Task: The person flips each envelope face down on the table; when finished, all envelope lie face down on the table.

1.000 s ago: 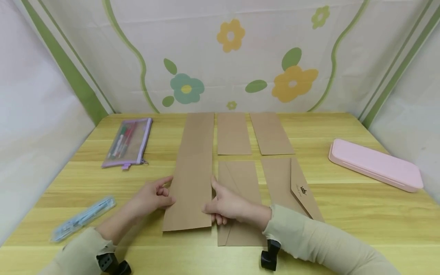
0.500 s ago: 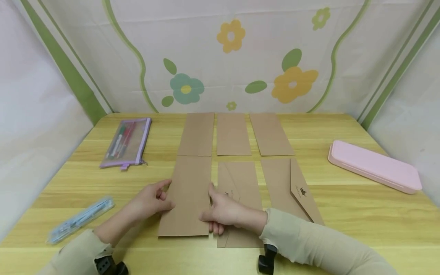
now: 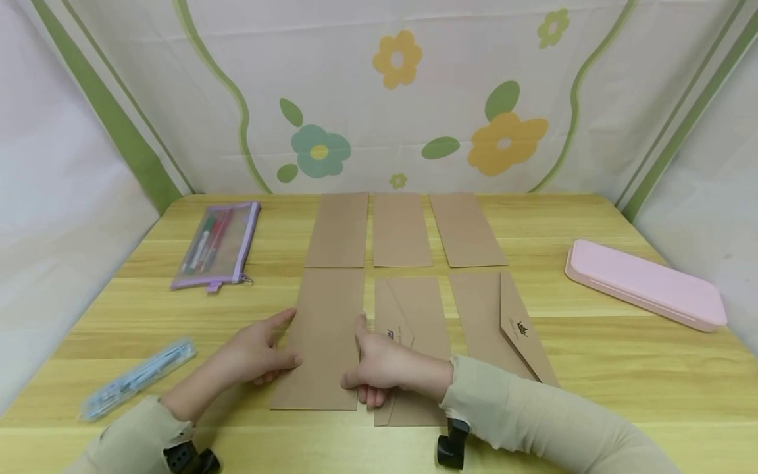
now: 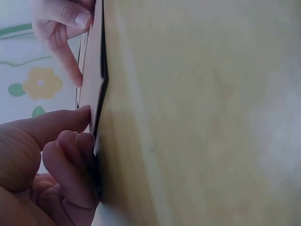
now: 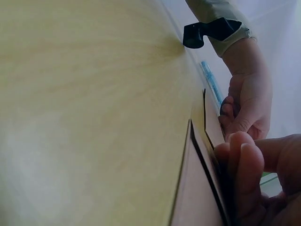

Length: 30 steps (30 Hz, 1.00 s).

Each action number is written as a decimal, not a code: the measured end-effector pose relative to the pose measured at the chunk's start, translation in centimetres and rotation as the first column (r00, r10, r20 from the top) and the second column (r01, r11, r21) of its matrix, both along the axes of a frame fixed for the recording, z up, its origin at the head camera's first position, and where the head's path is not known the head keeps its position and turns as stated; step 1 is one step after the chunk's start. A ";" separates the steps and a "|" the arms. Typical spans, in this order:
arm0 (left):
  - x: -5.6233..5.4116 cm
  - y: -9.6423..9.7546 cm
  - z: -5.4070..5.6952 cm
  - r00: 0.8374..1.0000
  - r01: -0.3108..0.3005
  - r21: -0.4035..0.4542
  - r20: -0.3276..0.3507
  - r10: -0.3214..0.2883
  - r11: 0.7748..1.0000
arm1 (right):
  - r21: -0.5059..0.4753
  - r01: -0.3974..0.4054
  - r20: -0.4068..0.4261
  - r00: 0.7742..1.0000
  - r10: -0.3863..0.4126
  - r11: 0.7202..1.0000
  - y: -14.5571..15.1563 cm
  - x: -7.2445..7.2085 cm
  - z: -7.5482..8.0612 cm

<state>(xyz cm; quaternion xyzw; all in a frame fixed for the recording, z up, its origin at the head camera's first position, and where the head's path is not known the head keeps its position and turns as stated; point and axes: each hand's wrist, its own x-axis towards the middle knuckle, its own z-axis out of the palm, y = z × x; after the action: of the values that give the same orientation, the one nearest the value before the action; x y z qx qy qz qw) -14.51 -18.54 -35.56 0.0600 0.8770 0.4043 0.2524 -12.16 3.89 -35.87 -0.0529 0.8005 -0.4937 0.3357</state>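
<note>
A plain brown envelope [image 3: 324, 329] lies flat in the near row, at the left of the group. At its left edge my left hand [image 3: 251, 352] holds it, thumb on the upper face. My right hand [image 3: 381, 359] holds the opposite edge, its thumb also on top and its other fingers curled by the edge. Under the right hand lies a second envelope [image 3: 426, 316], flap side up and partly covered. To its right, a third envelope [image 3: 482, 309] has a slightly raised flap with a small crown print. The left wrist view shows the envelope edge [image 4: 97, 101] at the curled fingers.
Three brown envelopes [image 3: 339, 230] form the far row. A mesh pouch [image 3: 237, 243] with pens lies at the far left, a blue clear-wrapped packet [image 3: 139, 378] at the near left. A pink case [image 3: 645, 283] lies at the right. A printed curtain [image 3: 367, 99] hangs behind the wooden table [image 3: 639, 375].
The held envelope has been lowered and drawn slightly nearer; it now lies flat, its far edge just below the far-left envelope. Both hands moved slightly nearer and left with it.
</note>
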 end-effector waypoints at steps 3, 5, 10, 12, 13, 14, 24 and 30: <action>0.0 0.0 0.0 1.000 -0.007 -0.007 -0.011 0.006 1.000 | -0.012 0.014 0.005 1.000 -0.014 1.000 0.0 0.0 0.0; 0.0 0.0 -0.1 1.000 -0.012 -0.008 -0.018 0.011 1.000 | -0.031 0.026 0.011 1.000 -0.026 0.999 0.0 0.0 0.0; 0.0 0.2 0.2 0.998 -0.018 0.010 -0.064 0.018 1.000 | -0.076 0.063 0.008 0.998 -0.063 0.995 0.2 0.0 0.4; 0.0 0.4 0.7 0.995 -0.003 0.027 -0.096 0.006 1.000 | -0.094 0.063 0.000 0.998 -0.063 0.994 0.6 -0.1 1.0; 0.0 0.6 1.0 0.993 0.009 0.033 -0.116 -0.005 0.999 | -0.105 0.062 -0.003 0.998 -0.063 0.993 0.9 -0.2 1.3; 0.0 0.9 1.3 0.991 0.021 0.036 -0.135 -0.016 0.999 | -0.111 0.058 -0.007 0.998 -0.060 0.992 1.3 -0.3 1.6; -0.5 6.7 1.9 0.946 0.197 0.138 -0.286 -0.151 0.971 | -0.105 0.130 -0.091 0.986 -0.139 0.986 5.8 -0.6 2.9; -0.8 9.3 0.9 0.964 0.169 0.224 -0.238 -0.115 0.960 | -0.011 0.182 -0.191 0.965 -0.181 0.983 8.3 -0.2 2.7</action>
<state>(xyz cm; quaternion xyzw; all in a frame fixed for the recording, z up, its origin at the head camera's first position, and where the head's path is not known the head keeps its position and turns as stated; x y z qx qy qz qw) -15.27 -9.22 -34.66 0.1985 0.8373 0.4796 0.1718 -12.38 12.17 -33.13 -0.0255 0.8322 -0.5122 0.2107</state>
